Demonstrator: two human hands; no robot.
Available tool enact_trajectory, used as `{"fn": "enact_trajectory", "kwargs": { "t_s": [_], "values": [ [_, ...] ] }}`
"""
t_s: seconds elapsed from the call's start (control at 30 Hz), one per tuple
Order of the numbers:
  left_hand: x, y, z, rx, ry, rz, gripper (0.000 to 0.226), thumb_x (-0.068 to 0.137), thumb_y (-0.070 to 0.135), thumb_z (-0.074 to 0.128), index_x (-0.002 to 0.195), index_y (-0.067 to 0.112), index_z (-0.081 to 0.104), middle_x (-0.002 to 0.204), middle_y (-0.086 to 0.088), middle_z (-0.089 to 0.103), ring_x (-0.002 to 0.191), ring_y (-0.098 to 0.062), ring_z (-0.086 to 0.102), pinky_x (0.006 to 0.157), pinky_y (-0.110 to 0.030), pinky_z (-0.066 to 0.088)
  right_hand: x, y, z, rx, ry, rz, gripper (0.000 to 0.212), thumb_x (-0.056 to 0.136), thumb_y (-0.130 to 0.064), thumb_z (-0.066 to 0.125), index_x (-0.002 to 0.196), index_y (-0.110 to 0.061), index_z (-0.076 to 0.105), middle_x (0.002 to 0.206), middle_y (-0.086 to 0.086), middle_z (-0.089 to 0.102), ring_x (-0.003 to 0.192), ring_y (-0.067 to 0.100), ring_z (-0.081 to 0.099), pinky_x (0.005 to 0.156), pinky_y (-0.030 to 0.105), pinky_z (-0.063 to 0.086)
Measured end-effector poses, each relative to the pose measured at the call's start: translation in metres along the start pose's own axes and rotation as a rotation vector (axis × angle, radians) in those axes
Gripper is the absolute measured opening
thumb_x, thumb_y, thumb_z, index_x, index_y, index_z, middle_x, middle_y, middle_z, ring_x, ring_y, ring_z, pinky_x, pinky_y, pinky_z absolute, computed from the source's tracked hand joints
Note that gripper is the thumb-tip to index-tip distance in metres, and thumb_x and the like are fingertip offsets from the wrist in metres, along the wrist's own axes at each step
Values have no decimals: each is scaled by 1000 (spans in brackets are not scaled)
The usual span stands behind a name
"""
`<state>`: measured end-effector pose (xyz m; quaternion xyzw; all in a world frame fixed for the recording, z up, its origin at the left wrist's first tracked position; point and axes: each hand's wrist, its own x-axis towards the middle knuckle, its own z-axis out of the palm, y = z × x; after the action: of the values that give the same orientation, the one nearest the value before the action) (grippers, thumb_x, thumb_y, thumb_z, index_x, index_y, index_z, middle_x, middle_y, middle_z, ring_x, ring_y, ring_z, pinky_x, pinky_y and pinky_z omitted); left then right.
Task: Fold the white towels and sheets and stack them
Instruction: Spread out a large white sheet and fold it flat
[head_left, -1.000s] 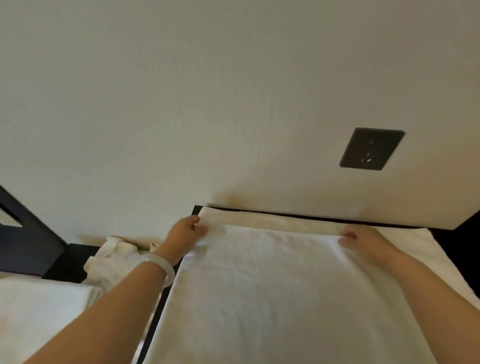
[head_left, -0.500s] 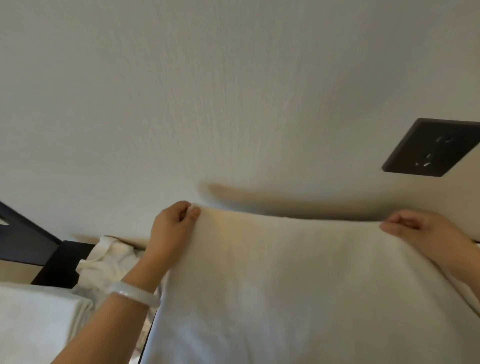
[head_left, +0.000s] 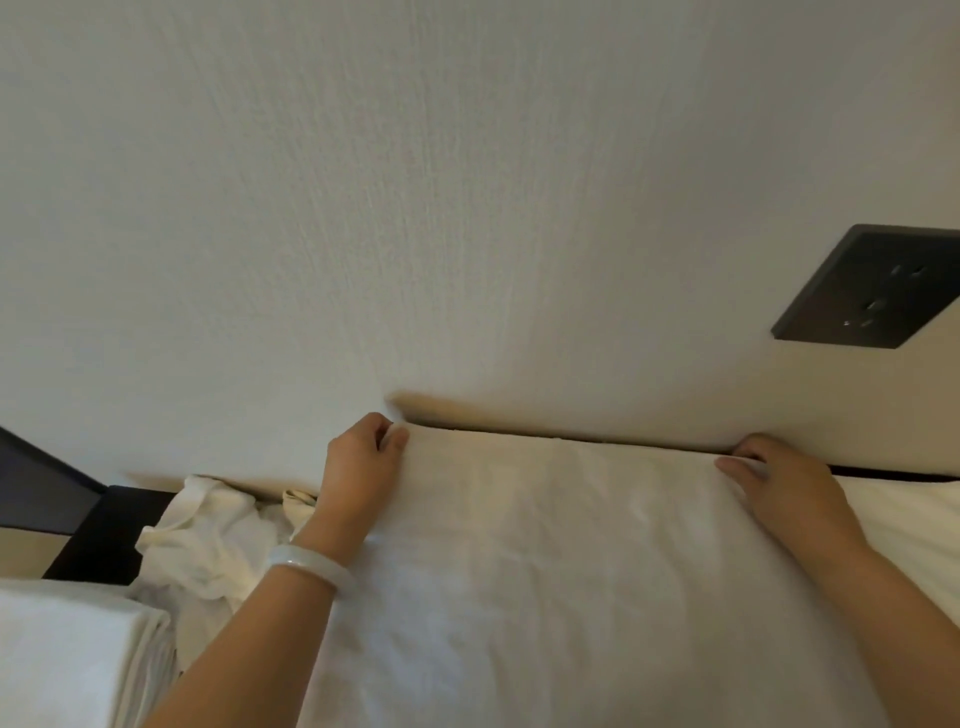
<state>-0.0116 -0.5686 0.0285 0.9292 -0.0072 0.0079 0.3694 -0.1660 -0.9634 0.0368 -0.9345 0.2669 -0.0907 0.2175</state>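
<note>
Nearest, at the lower left, a folded white stack (head_left: 67, 654) is made, so part of the work seems done. The white sheet (head_left: 545, 571) lies spread before the person, I think in the middle of a fold. Left of it a crumpled white cloth (head_left: 208, 540) waits unfolded. At the sheet's far edge, close to the wall, the left hand (head_left: 358, 467) and the right hand (head_left: 779, 483) each pinch one corner

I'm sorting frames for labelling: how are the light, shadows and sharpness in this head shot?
Head view: soft, warm, even light with no glare; a brownish shadow on the wall just above the towel far edge; the wall socket looks skewed by the wide lens; left hand and right hand fairly sharp, towel weave soft and smeared.
</note>
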Motion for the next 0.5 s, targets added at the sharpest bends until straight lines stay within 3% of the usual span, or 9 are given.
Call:
{"fn": "enact_trajectory", "kwargs": {
  "t_s": [0.1, 0.17, 0.27, 0.33, 0.37, 0.43, 0.5],
  "values": [
    [0, -2, -3, 48, -16, 17, 22, 96, 28, 58, 82, 11, 61, 66, 3, 57, 62, -4, 49, 49, -15, 31, 3, -4, -8, 85, -82, 81, 15, 89, -27, 71, 77, -23, 63, 83, -2, 67, 78, 18, 58, 70, 37, 43],
    [-3, -3, -3, 23, -23, 1, 21, 96, 29, 60, 84, 12, 60, 67, 4, 58, 62, -8, 51, 51, -18, 33, -2, -13, -11, -28, -99, 101, 13, 90, -28, 70, 84, -17, 65, 91, 6, 69, 85, 26, 60, 75, 39, 44],
    [-9, 3, -5, -36, -30, -59, 16, 94, 33, 61, 90, 17, 56, 75, 7, 59, 69, -9, 54, 55, -22, 36, -18, -39, -10, -483, 62, -25, 24, 88, -26, 68, 103, -7, 65, 104, 18, 66, 100, 37, 57, 84, 44, 37],
    [-17, 4, -10, -60, -36, -94, 15, 93, 32, 63, 93, 20, 54, 78, 10, 58, 71, -4, 53, 55, -19, 35, -42, -64, 5, -397, 66, -183, 34, 91, -23, 63, 117, -3, 63, 118, 22, 63, 110, 39, 56, 95, 48, 38],
    [-24, 3, -14, -66, -38, -112, 16, 92, 31, 64, 95, 20, 53, 78, 11, 57, 72, -1, 52, 55, -18, 35, -57, -77, 17, -337, -15, -263, 41, 95, -26, 56, 129, -5, 59, 132, 21, 58, 124, 37, 52, 106, 49, 35],
    [-41, -1, -26, -68, -54, -161, 19, 90, 30, 67, 98, 19, 54, 80, 10, 58, 73, 0, 53, 55, -20, 36, -87, -91, 42, -343, -179, -338, 56, 103, -40, 31, 152, -15, 36, 160, 11, 30, 148, 26, 25, 122, 45, 12],
    [-63, -6, -39, -68, -103, -223, 19, 88, 30, 69, 97, 19, 56, 82, 6, 62, 75, -6, 57, 57, -23, 39, -100, -91, 54, -353, -193, -329, 68, 98, -48, 5, 157, -19, 21, 164, 4, 13, 153, 20, 9, 124, 43, 1]
  ]
}}
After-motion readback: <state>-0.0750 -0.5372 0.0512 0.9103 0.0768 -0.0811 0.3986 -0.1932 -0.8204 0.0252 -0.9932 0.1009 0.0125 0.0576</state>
